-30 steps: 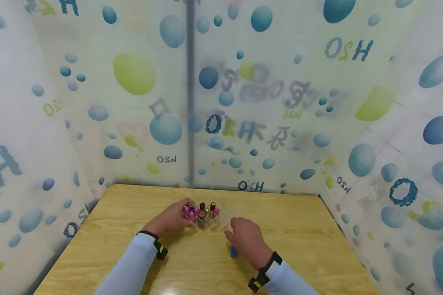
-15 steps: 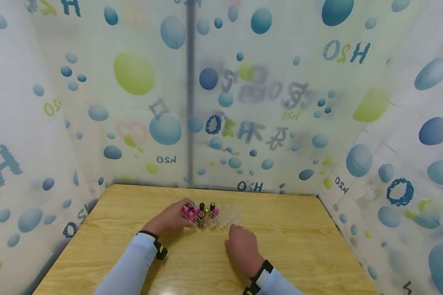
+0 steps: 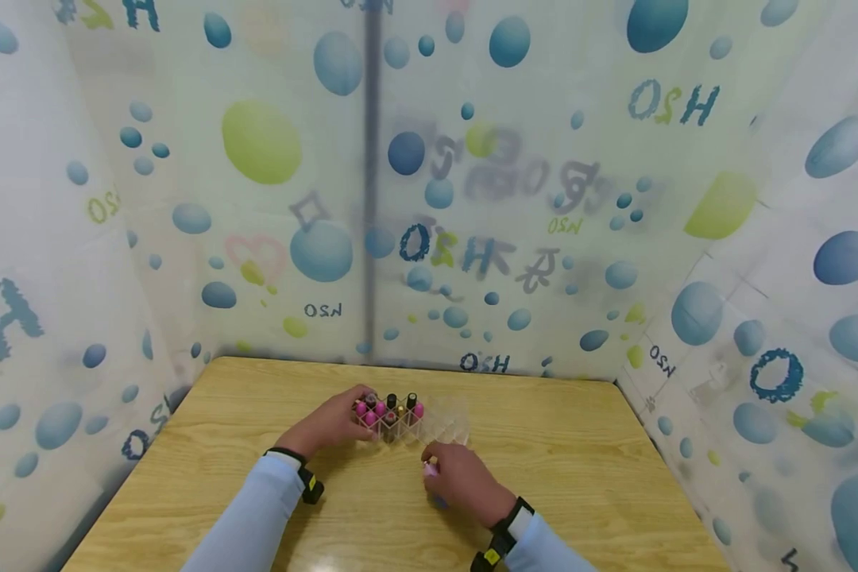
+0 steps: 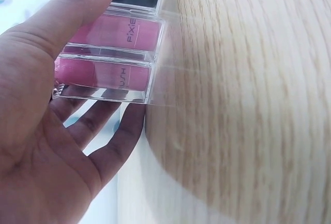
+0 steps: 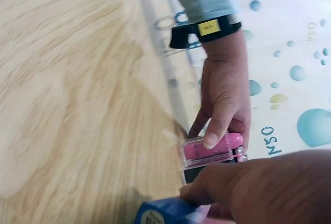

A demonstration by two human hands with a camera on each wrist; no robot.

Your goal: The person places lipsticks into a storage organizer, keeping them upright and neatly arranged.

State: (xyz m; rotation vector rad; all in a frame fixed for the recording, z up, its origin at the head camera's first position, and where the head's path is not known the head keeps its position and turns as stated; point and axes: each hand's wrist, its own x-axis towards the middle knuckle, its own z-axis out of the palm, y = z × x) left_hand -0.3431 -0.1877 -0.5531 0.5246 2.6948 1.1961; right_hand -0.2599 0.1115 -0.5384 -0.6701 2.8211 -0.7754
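A clear lipstick organizer (image 3: 443, 419) with diamond-shaped slots stands on the table. Its left part holds pink and black lipstick tubes (image 3: 380, 409); the slots at the right show no tubes. My left hand (image 3: 334, 419) grips the left end, thumb across the front wall and fingers behind, as the left wrist view shows beside the pink tubes (image 4: 124, 32). In front of the organizer's right part, my right hand (image 3: 468, 481) pinches a small cosmetic tube (image 5: 168, 209), blue with a round pale label. Its pinkish end (image 3: 430, 469) shows by the fingers; the rest is hidden.
The wooden table (image 3: 257, 508) reaches back to a patterned curtain wall (image 3: 515, 238), with similar sheets at both sides. Black bands (image 3: 504, 534) circle both wrists.
My right hand drew back from the organizer's right end toward the table's front, turning so the tube's pink end shows. My left hand stayed on the organizer.
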